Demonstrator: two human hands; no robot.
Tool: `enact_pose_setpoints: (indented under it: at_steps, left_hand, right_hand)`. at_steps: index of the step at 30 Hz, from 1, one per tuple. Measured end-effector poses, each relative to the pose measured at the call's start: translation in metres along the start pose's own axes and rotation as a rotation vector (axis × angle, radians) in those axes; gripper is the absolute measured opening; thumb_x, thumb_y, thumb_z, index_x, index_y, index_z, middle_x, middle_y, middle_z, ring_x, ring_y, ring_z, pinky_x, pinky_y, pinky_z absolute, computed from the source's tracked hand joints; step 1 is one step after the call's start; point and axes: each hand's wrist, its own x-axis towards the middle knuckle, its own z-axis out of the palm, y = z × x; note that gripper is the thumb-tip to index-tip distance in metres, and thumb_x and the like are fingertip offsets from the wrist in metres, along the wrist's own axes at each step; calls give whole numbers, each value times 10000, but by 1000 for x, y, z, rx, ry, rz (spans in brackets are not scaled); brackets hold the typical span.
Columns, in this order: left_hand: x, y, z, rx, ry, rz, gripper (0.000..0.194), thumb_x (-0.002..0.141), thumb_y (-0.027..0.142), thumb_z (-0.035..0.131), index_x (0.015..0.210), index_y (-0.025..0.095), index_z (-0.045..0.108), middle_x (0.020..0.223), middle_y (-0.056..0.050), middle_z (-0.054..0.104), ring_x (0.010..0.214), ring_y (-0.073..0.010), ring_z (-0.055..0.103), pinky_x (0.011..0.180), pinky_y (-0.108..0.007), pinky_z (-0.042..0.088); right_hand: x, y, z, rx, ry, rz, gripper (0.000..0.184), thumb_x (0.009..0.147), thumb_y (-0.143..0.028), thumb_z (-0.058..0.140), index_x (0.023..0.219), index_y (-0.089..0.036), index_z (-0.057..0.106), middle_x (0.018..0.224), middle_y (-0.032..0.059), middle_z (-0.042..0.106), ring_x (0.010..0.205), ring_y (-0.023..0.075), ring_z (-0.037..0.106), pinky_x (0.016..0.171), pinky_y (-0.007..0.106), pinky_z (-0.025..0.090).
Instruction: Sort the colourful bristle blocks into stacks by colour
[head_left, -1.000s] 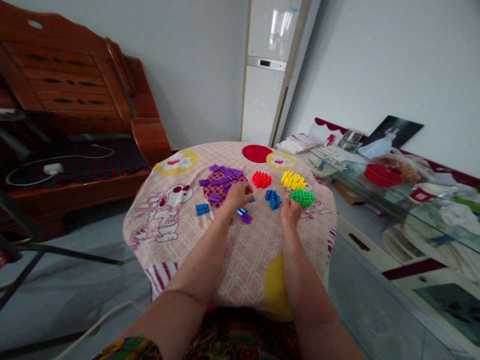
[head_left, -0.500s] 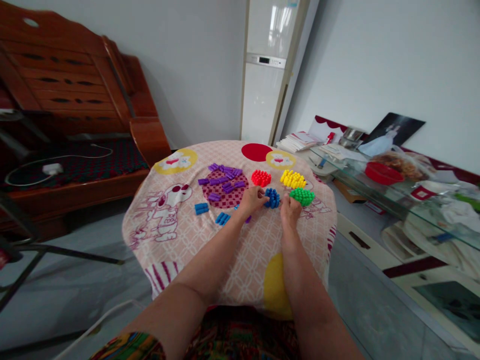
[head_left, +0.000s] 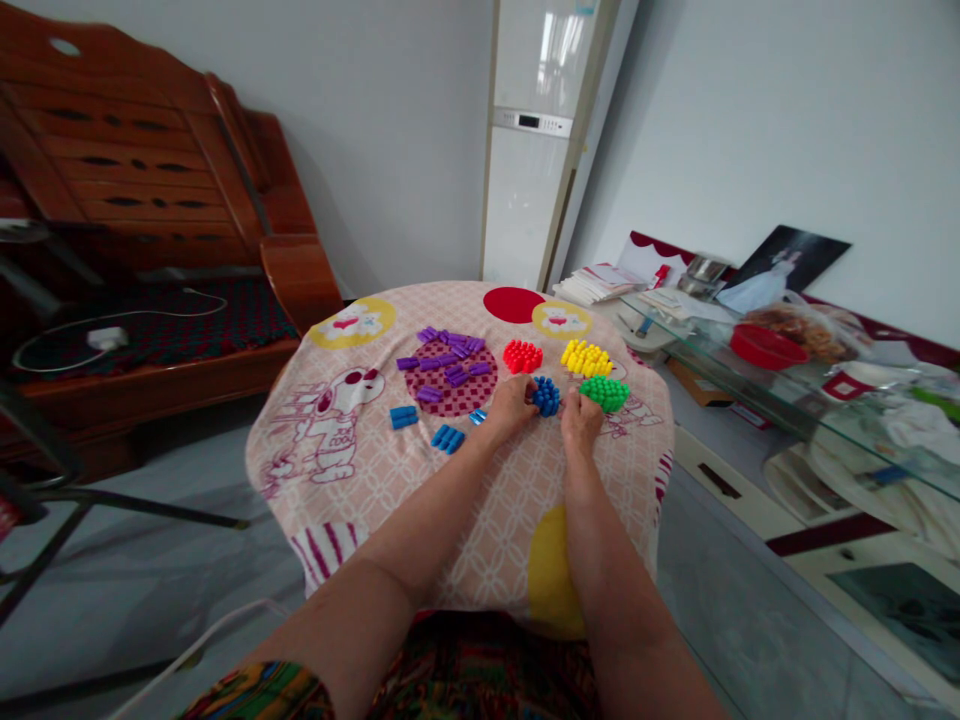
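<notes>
My left hand (head_left: 514, 402) is pinched at the left side of a cluster of small upright blue pieces (head_left: 547, 396). Its fingertips close on a blue piece there, mostly hidden by the fingers. Just right of that cluster is my right hand (head_left: 581, 424), fingers curled in at its edge; what they hold, if anything, is hidden. A cluster of green pieces (head_left: 606, 394) stands right beside this hand. Behind are clusters of yellow pieces (head_left: 586, 358) and red pieces (head_left: 523, 356). Flat-lying blue pieces (head_left: 448, 438) rest left of my left forearm, with more blue pieces (head_left: 403, 417) farther left.
Several purple pieces (head_left: 454, 357) lie scattered at the table's back left. A patterned cloth (head_left: 487, 540) covers the round table. To the right, a glass shelf (head_left: 825, 420) carries papers, a red bowl (head_left: 768, 346) and bags. A wooden bench (head_left: 127, 190) stands at left.
My left hand has moved right, from above the loose blue pieces to the blue cluster, bringing a blue piece. A purple piece near it is now hidden by my forearm. My right hand has barely moved.
</notes>
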Motion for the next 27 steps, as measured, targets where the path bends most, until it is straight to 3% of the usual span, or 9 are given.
enact_pose_setpoints:
  at_steps: [17,21,24,27]
  left_hand:
    - [-3,6,5,119,-9,39,372,654,31,606,1010,136,596,913,-59,674,773,-149,591,730,-250,470]
    - [2,-2,-15,106,23,34,382,689,21,571,1051,142,588,929,-57,672,772,-147,609,732,-250,490]
    - [8,-16,-42,208,191,-7,319,747,39,538,1038,150,611,1049,-105,671,983,-209,626,894,-310,487]
    - [11,-36,-64,335,364,-85,339,789,80,536,1115,127,617,1237,-170,617,1215,-287,535,1068,-386,384]
  right_hand:
    - [-2,-2,-3,-34,-3,-9,518,941,-401,357,739,-129,748,690,124,701,682,210,593,677,291,382]
    - [-1,-2,-2,-13,0,-4,497,931,-395,370,704,-142,733,648,108,686,674,212,590,674,290,387]
    - [-1,-3,-3,-7,-1,1,502,929,-397,359,673,-154,715,614,94,667,671,211,589,672,288,386]
    - [-1,-3,-3,-6,-13,15,504,927,-400,350,679,-154,713,610,91,662,666,209,588,672,290,383]
